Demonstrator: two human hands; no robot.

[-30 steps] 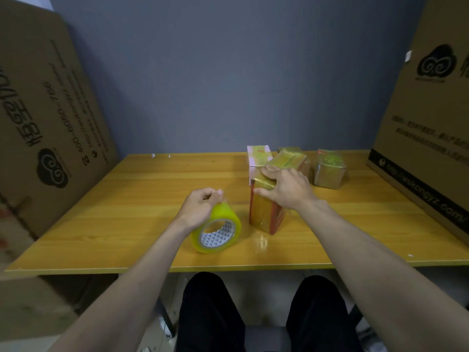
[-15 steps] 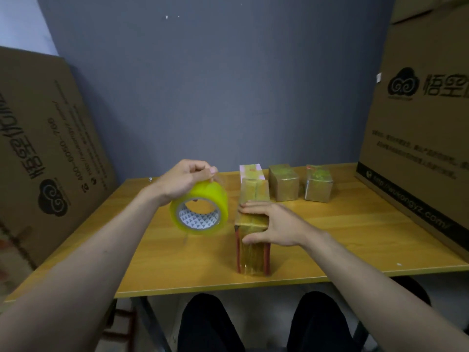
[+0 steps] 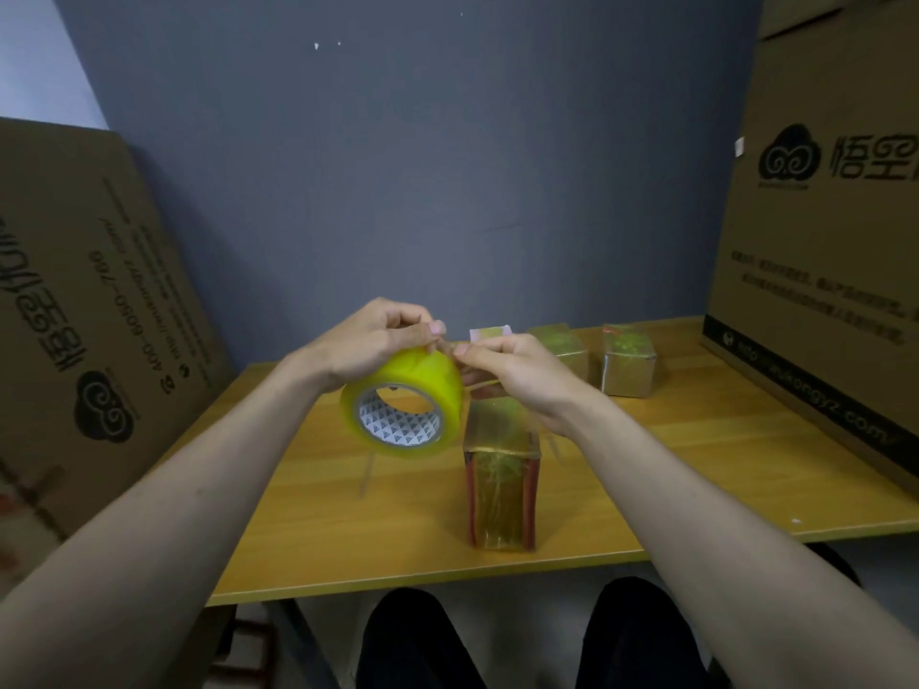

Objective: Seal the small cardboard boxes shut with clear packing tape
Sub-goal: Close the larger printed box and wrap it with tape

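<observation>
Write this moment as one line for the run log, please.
phase: pulling tape end | left hand: holds roll above table | right hand: pinches tape end | near box: upright, untouched

Grey-blue wall (image 3: 398,191), wooden table (image 3: 696,464), large printed cartons (image 3: 835,241) leaning either side

Yellow tape roll (image 3: 405,400) (triangle-patterned core); gold boxes (image 3: 627,360).
</observation>
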